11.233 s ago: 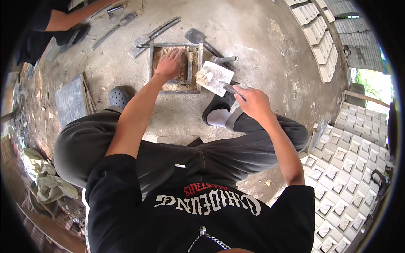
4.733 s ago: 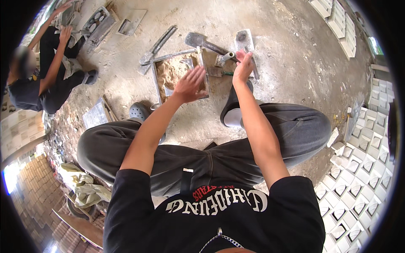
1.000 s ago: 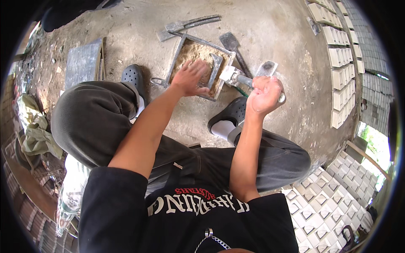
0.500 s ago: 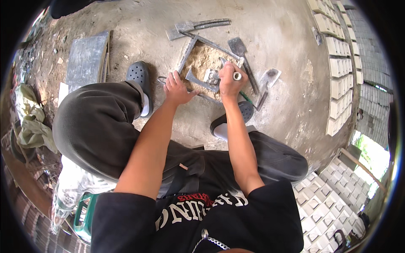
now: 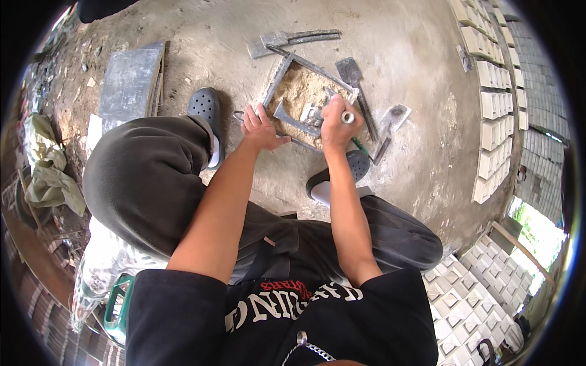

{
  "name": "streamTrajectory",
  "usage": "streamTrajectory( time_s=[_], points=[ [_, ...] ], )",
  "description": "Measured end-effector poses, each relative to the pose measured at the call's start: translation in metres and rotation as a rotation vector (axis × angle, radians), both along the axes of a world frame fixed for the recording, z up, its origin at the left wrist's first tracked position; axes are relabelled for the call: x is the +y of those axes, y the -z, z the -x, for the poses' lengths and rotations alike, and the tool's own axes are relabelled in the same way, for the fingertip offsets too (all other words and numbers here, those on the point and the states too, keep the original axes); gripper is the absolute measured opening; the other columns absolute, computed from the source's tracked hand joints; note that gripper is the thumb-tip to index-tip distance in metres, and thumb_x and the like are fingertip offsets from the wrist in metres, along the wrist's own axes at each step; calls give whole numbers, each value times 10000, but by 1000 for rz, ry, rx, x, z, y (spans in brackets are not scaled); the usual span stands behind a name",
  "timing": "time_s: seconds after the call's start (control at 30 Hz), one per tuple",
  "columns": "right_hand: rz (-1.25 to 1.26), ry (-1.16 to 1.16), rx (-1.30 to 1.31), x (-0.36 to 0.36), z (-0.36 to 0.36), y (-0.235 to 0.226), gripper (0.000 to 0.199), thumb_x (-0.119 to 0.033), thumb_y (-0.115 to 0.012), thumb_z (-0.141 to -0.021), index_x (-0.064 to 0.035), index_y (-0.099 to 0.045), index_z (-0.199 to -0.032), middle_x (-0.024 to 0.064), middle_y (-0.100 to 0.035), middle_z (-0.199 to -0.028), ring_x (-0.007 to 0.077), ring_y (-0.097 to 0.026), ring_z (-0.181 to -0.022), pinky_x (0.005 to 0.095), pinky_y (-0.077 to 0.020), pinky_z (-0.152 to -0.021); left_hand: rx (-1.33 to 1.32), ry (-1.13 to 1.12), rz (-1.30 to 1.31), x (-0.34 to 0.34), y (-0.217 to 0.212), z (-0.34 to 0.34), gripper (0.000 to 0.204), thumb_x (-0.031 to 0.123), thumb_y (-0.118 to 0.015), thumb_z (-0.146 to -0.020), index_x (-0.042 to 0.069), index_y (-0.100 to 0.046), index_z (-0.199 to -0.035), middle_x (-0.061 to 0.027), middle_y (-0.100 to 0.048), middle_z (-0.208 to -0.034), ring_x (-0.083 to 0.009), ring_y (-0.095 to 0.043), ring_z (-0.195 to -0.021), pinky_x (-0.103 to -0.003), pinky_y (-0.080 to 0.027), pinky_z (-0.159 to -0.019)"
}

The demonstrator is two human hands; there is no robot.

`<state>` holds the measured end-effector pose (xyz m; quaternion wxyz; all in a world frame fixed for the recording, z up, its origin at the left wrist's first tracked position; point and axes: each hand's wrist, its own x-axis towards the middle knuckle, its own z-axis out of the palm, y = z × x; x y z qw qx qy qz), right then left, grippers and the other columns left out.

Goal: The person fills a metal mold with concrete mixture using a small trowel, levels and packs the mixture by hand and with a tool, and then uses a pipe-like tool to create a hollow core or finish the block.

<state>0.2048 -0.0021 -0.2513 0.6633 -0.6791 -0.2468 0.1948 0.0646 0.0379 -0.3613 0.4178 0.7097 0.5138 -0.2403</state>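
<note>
On the ground between my feet lies a square metal frame (image 5: pixel 278 79) filled with pale, crumbly sand-like material (image 5: pixel 303 85). My right hand (image 5: pixel 334 125) is closed around the handle (image 5: pixel 347 117) of a short tool, whose rounded end pokes out past my fist. The tool's head, with a flared, curved metal blade (image 5: pixel 293 119), sits over the material in the near part of the frame. At the frame's near-left corner rests my left hand (image 5: pixel 259 128), palm down with fingers spread. A thin metal loop (image 5: pixel 237 114) sticks out beside its fingertips.
Beyond the frame lie flat metal blades with rods (image 5: pixel 274 41); to its right, a dark paddle-shaped tool (image 5: pixel 350 72) and a whitish trowel-like blade (image 5: pixel 398 113). Grey boards (image 5: pixel 131 82) lie left. Rows of pale blocks (image 5: pixel 494 104) line the right. Clogs (image 5: pixel 204 107) are on my feet.
The whole view has shifted slightly. My left hand stays at the frame's corner, and my right hand keeps its grip on the tool over the frame, with little visible movement.
</note>
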Motion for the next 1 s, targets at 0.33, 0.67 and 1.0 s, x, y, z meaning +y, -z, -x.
streamTrajectory(
  time_s=[0.33,0.67,1.0],
  points=[
    [16,-13,-158,-8,9,-24,253,-133,-582,-939,40,-631,-760,-23,-541,-610,55,-465,-535,231,-357,-490,19,14,2,0,9,1,1467,742,-717,-686,-16,260,-1477,-382,187,-1527,-525,93,-1450,-604,-117,-1152],
    [-82,3,-9,0,-1,-49,340,-119,-547,-910,-10,-545,-588,10,-543,-548,76,-465,-488,248,-344,-459,36,2,26,-2,7,1,1454,694,-748,-690,20,265,-1486,-353,212,-1539,-493,79,-1466,-599,-89,-1163],
    [-85,-78,-33,13,0,-21,317,-123,-558,-921,14,-548,-635,-13,-493,-548,62,-448,-517,247,-340,-472,37,-33,47,0,-1,-2,1456,680,-764,-681,38,258,-1495,-337,228,-1545,-478,99,-1472,-598,-65,-1169]
  ],
)
